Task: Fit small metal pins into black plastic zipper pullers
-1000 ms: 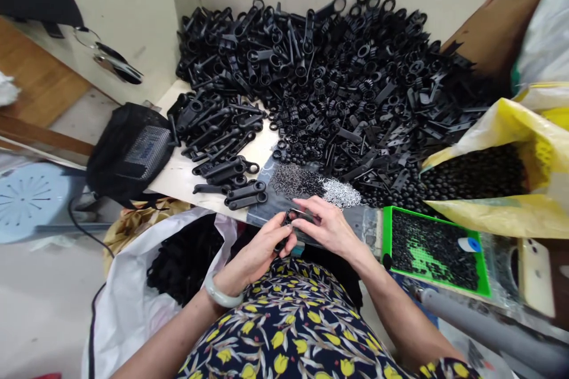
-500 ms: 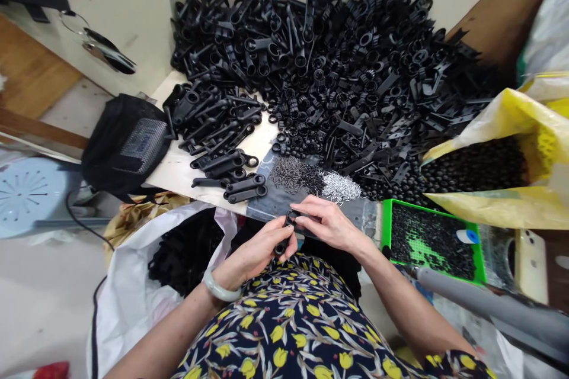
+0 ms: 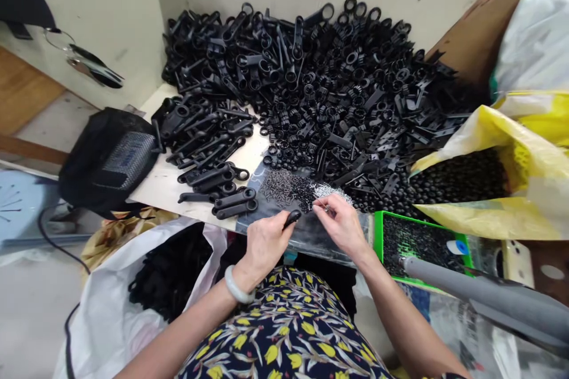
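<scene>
Black, glossy, round-ended part (image 3: 291,219) held in left grip (image 3: 265,241); right grip (image 3: 341,224) closure unclear.

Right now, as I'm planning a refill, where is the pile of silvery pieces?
In the head view, the pile of silvery pieces lies just right of centre, partly hidden by the right hand, with small black pieces to its left.
</scene>
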Demonstrator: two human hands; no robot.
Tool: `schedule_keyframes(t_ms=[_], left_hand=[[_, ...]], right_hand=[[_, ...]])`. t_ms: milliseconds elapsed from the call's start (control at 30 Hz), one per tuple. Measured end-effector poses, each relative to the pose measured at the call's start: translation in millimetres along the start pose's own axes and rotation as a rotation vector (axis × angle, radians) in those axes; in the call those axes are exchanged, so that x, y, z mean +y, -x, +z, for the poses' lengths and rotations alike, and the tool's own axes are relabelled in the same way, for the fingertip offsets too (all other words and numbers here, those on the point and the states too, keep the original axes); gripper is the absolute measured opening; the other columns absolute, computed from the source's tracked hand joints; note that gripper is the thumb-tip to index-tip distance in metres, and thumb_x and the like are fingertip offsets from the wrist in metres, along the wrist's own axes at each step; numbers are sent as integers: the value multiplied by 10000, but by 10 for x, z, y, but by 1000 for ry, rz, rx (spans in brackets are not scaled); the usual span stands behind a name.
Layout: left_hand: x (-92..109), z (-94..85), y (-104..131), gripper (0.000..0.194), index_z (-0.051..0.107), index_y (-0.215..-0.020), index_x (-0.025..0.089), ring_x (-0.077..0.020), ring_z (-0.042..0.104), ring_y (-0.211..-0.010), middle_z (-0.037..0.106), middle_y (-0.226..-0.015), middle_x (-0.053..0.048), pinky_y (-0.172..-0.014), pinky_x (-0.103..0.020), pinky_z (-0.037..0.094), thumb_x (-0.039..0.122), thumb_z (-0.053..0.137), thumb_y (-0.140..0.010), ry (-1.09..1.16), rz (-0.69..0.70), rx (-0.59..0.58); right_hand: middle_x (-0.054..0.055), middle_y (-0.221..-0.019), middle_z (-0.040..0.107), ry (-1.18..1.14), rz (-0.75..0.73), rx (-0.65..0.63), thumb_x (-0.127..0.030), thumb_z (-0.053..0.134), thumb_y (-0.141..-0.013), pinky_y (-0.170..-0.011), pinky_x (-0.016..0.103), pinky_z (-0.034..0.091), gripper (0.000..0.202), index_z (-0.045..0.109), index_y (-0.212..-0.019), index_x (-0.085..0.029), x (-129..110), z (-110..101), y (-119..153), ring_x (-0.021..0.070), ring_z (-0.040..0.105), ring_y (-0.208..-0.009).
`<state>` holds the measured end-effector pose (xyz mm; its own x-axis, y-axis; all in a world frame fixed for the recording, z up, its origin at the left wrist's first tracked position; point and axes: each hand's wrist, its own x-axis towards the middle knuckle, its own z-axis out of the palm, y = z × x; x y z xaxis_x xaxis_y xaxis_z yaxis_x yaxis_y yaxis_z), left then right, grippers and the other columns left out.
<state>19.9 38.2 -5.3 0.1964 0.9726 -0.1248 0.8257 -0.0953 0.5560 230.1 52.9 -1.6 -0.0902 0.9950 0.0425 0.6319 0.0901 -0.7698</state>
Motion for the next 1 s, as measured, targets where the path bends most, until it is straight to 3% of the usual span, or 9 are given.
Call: schedule_keyframes(t_ms=[100, 233, 300, 400, 500, 600, 800, 1000], left_hand=[[83, 108, -58, 185, 710, -890, 213, -226, 688, -649, 769, -766, -68, -587, -305, 304, 345, 613, -977, -183, 60, 13], [37, 117, -39, 141, 717, -890, 218, -219, 699, -699, 781, -802, -63, -651, -303, 371, 197, 593, -953, -137, 113, 35], [-40, 79, 9, 145, 725, -895, 212, -201, 676, -682, 766, -777, -50, -663, -293, 386, 211, 592, -952, -8, 66, 77], [-144, -3, 84, 225, 708, -858, 197, -165, 607, -618, 687, -680, -8, -626, -262, 400, 368, 609, -964, 334, -104, 130], [-173, -73, 126, 311, 679, -831, 188, -132, 529, -541, 579, -572, 38, -566, -238, 402, 475, 631, -940, 664, -262, 125], [-146, -95, 132, 298, 673, -871, 174, -108, 490, -472, 585, -556, 45, -501, -225, 383, 469, 669, -908, 879, -340, 89], [-117, -99, 130, 292, 638, -908, 153, -75, 503, -432, 680, -616, 8, -479, -194, 363, 424, 732, -854, 1183, -428, 42], [-174, -161, 148, 319, 630, -892, 144, -63, 501, -431, 690, -619, -9, -455, -180, 274, 432, 753, -829, 1283, -486, -34]], right_hand=[[26, -873, 673, 26, -30, -42, -281, 606, -981, -735, 296, 460, 132, 705, -913, -225, -27, 100, -75, 185, 625, -817], [17, -849, 656, 68, -22, -104, -249, 605, -974, -688, 276, 439, 125, 707, -905, -228, -43, 186, -142, 171, 612, -778], [14, -865, 658, 99, -23, -123, -233, 602, -975, -689, 270, 434, 121, 709, -918, -230, -50, 202, -166, 167, 614, -782], [9, -882, 659, 145, -45, -136, -223, 603, -984, -703, 266, 428, 119, 708, -928, -231, -57, 203, -185, 163, 623, -804], [13, -895, 657, 258, -79, -145, -232, 587, -1004, -704, 267, 419, 137, 709, -941, -231, -51, 207, -175, 165, 627, -815], [33, -946, 671, 436, -105, -133, -270, 542, -1041, -666, 272, 400, 184, 717, -999, -231, -60, 240, -149, 172, 634, -819], [46, -978, 684, 664, -134, -165, -282, 488, -1071, -628, 280, 368, 237, 717, -1049, -226, -169, 324, -142, 177, 659, -844], [27, -976, 693, 615, -81, -158, -296, 537, -1049, -650, 277, 390, 190, 719, -1031, -245, -168, 321, -152, 174, 665, -856]])
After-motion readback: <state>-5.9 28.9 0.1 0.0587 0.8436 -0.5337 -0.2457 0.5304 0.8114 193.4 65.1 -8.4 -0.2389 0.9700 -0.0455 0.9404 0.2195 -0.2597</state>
